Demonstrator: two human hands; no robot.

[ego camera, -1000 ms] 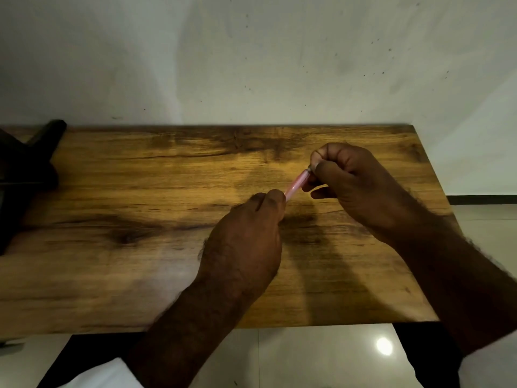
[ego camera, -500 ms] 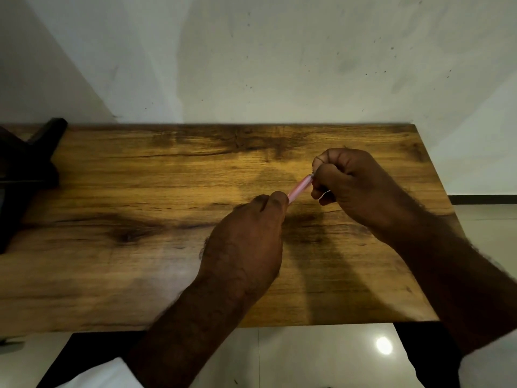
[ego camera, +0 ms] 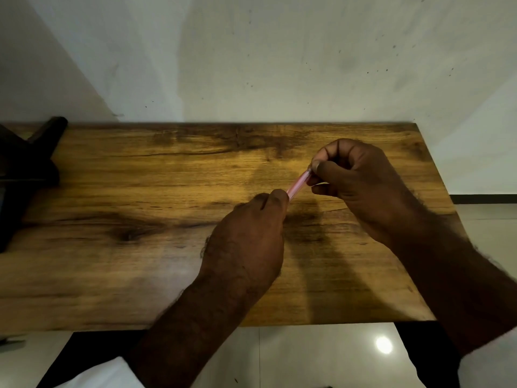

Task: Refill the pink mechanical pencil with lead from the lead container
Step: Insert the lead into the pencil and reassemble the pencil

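Pink mechanical pencil (ego camera: 298, 184) held slantwise above the wooden table (ego camera: 140, 191): left hand (ego camera: 246, 242) clenched around its lower end, right hand (ego camera: 355, 177) fingertips pinching its upper end.

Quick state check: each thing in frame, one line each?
pink mechanical pencil: held off the table, tilted, each end hidden inside a hand.
left hand: closed on the pencil's lower end.
right hand: fingers pinched at the pencil's upper end.
wooden table: nothing loose visible on it; lead container not seen.
dark object: at the table's left edge, cut off, unidentifiable.
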